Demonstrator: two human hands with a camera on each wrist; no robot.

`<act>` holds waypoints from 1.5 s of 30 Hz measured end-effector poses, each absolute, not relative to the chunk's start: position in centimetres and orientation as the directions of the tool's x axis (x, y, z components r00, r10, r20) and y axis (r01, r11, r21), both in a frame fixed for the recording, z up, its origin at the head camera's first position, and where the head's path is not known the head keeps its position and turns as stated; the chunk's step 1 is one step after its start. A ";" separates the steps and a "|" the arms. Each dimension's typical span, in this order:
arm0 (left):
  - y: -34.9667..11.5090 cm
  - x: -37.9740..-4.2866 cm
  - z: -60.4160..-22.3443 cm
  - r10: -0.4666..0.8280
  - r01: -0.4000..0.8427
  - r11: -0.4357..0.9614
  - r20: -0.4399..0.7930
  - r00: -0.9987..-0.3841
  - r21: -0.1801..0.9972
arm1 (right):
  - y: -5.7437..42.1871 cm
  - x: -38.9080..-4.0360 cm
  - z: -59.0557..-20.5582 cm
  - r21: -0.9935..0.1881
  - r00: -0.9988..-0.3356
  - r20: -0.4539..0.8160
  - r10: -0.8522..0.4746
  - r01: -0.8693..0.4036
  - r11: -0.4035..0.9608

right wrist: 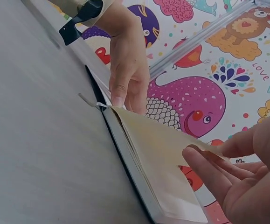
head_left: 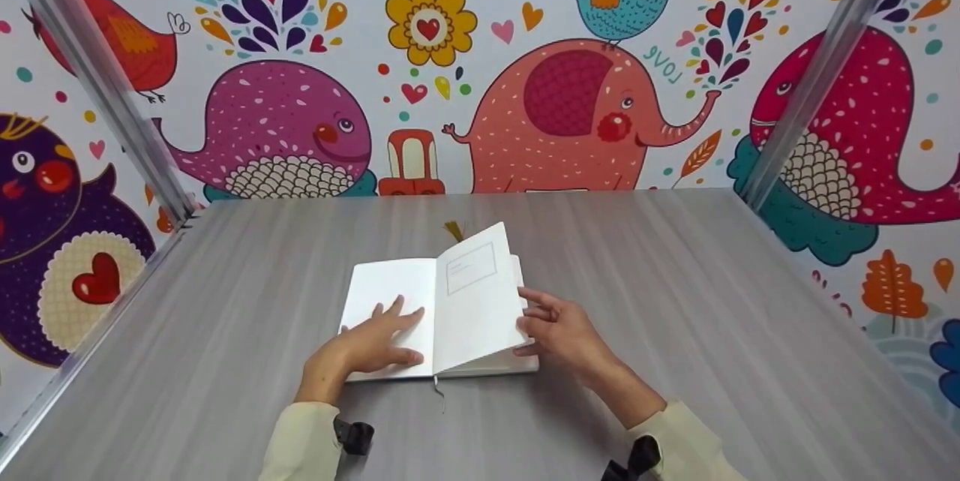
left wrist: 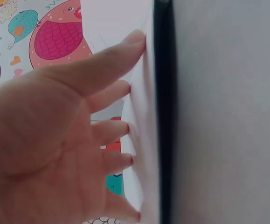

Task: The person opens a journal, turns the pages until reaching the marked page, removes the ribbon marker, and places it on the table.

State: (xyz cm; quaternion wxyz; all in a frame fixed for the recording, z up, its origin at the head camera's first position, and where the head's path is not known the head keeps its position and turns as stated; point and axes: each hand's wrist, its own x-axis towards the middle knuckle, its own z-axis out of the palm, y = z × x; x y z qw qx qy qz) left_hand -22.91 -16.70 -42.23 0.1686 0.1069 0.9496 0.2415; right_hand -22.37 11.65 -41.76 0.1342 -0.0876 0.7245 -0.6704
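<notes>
An open notebook with a dark cover lies on the grey table. My left hand presses its left page with spread fingers; in the left wrist view the fingertips meet the paper. On the right, my right hand pinches the outer edge of a page, which is lifted and tilted above the stack beneath it. That page carries a printed rectangular frame near its top. In the right wrist view, the lifted page runs from the binding to the fingers.
A grey ribbon bookmark hangs from the notebook's bottom edge. A yellowish tassel lies beyond its top edge. The wood-grain table ends at a wall with cartoon animals, with metal posts at the sides.
</notes>
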 end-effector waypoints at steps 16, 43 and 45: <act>-18.9 -23.0 -42.1 0.318 0.139 0.819 -0.240 -0.917 0.557 | 9.4 -21.6 -40.4 -0.963 -0.922 0.114 -0.370 -0.194 0.186; -22.6 -23.8 -41.9 0.194 0.021 0.570 -0.109 -0.975 0.822 | 5.0 -21.6 -42.3 -0.705 -0.767 0.113 -0.631 -0.510 0.493; -22.7 -23.8 -41.8 0.199 0.011 0.535 -0.113 -0.974 0.845 | 4.7 -21.6 -42.6 -0.681 -0.765 0.085 -0.639 -0.513 0.523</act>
